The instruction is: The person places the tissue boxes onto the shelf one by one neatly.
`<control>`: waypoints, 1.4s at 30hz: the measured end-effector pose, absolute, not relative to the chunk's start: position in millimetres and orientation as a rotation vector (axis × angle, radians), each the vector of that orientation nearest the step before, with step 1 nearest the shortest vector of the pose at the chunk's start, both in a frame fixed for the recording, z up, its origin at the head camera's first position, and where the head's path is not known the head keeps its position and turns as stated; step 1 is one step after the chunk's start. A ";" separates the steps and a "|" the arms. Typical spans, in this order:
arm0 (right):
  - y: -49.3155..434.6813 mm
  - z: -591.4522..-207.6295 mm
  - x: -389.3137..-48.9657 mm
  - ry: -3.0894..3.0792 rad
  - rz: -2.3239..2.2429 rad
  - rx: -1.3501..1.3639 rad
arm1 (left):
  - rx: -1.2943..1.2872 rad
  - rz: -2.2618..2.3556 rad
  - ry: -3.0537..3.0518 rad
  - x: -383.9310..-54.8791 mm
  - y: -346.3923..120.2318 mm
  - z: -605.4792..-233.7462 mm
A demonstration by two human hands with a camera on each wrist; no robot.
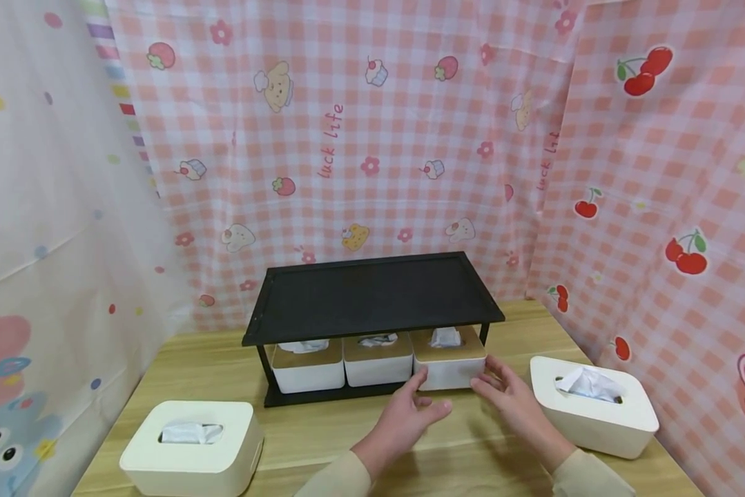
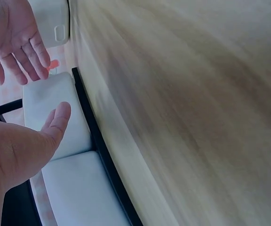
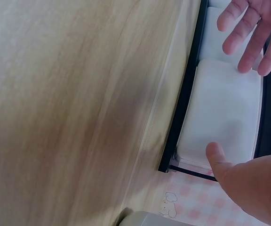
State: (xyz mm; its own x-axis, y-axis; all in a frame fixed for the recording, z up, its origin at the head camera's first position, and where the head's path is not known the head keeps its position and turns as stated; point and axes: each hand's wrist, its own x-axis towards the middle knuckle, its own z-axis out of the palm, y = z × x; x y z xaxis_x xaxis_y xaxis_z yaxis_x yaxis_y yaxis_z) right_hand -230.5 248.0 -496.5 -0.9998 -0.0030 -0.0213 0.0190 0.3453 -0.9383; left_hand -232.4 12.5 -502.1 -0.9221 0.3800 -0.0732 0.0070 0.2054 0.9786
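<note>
A black shelf holds three white tissue boxes with wood-coloured tops in a row under its top board. My left hand is at the left front of the rightmost tissue box, fingers extended and thumb held off to the side. At that box's right front corner is my right hand, its fingertips right at the side. Both wrist views show loosely spread fingers, with the left thumb and the right thumb in front of the box's white face. Nothing is gripped.
The middle tissue box and left tissue box share the shelf. A cream tissue box stands at the table's front left, another cream tissue box at the right. Patterned curtains enclose the wooden table.
</note>
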 end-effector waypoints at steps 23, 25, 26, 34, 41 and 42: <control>241.7 -496.3 -233.4 2.567 -1.743 0.009 | 0.368 1.630 2.273 -244.8 24.5 -499.1; 242.1 -496.3 -234.2 2.571 -1.735 0.017 | 0.359 1.627 2.277 -245.8 23.5 -500.1; 242.4 -496.5 -234.5 2.568 -1.734 0.023 | 0.357 1.627 2.275 -246.1 23.0 -500.2; 243.1 -498.2 -237.9 2.517 -1.775 0.010 | 0.353 1.628 2.283 -247.5 21.8 -501.7; 244.7 -502.2 -243.2 2.488 -1.785 -0.002 | 0.344 1.642 2.296 -248.7 23.7 -502.6; 245.0 -502.6 -243.8 2.490 -1.779 -0.001 | 0.341 1.643 2.297 -248.9 24.0 -502.8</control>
